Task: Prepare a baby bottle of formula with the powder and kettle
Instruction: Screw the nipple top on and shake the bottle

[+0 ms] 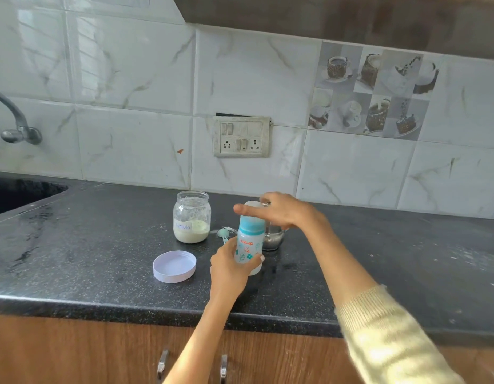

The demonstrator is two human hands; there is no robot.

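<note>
A baby bottle with a teal collar, a clear cap and "LuvLap" print stands upright on the black counter. My left hand grips its lower body from the left. My right hand is at the bottle's top, index finger lying across the front of the cap, the other fingers curled and the thumb hidden behind. An open glass jar of formula powder stands to the left. A small teal scoop lies between jar and bottle, with spilled powder around it. No kettle is in view.
The jar's white lid lies upside down at the front left. A small glass vessel stands right behind the bottle. A sink and tap are at the far left, and a switch panel is on the tiled wall.
</note>
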